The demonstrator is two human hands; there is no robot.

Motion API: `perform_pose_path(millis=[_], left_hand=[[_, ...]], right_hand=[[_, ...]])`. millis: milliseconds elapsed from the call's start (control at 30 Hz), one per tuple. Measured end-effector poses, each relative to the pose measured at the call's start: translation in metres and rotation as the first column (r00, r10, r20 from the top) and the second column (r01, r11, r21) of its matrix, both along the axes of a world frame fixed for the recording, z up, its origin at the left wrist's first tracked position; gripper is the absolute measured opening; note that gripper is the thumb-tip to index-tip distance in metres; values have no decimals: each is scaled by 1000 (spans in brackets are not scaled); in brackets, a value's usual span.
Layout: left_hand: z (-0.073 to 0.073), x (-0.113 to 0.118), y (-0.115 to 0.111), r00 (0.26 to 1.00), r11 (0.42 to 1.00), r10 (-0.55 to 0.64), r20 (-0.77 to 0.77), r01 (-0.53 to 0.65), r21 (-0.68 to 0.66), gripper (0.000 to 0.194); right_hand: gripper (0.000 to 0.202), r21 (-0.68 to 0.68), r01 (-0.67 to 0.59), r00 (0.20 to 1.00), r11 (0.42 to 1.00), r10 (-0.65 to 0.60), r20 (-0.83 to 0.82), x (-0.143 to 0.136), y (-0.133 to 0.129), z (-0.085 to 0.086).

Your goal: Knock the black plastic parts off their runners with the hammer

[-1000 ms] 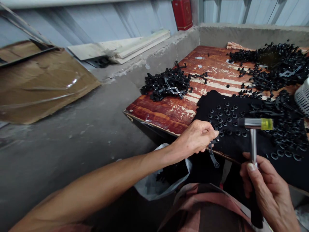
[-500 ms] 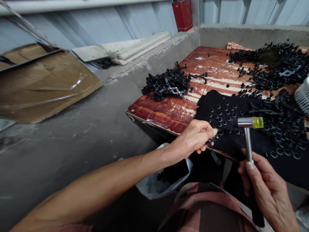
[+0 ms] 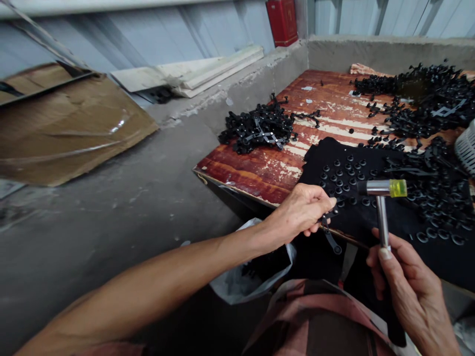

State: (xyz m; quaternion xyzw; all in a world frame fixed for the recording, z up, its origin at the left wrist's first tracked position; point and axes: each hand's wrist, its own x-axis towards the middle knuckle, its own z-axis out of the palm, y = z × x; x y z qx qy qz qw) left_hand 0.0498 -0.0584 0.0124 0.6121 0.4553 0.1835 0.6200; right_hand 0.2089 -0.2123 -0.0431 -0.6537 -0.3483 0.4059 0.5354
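At the front edge of the red-brown table point(image 3: 256, 173), my left hand point(image 3: 302, 210) pinches a black linkage piece point(image 3: 333, 242), whose lower arm hangs past the edge. My right hand point(image 3: 411, 287) is wrapped round the dark handle of a small hammer point(image 3: 383, 212). The hammer stands upright, its head with one black face and one yellow face above the black cloth point(image 3: 315, 170). Rows of small round black parts point(image 3: 338, 182) lie on the cloth, just beyond my left fingertips. Part of the held piece is hidden by my fingers.
A heap of black linkages point(image 3: 260, 128) sits at the table's left, a larger heap point(image 3: 426, 99) at the back right. More black parts point(image 3: 441, 198) and a white basket point(image 3: 465, 148) are at the right. Below the edge hangs a plastic bag point(image 3: 237, 289). Cardboard point(image 3: 70, 128) lies left.
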Motion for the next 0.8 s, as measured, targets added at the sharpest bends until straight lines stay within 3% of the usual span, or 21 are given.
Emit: perform_pose_path(millis=[333, 567, 800], left_hand=[[-5, -1, 1, 1000, 999, -25, -3, 25, 31, 24], [1, 3, 1, 1000, 999, 27, 4, -27, -29, 25], [4, 3, 2, 999, 995, 49, 5, -49, -84, 27]], right_hand=[[35, 2, -50, 999, 999, 51, -20, 1, -3, -4], [36, 9, -43, 994, 999, 42, 102, 0, 0, -1], [37, 3, -37, 999, 999, 37, -23, 4, -3, -4]])
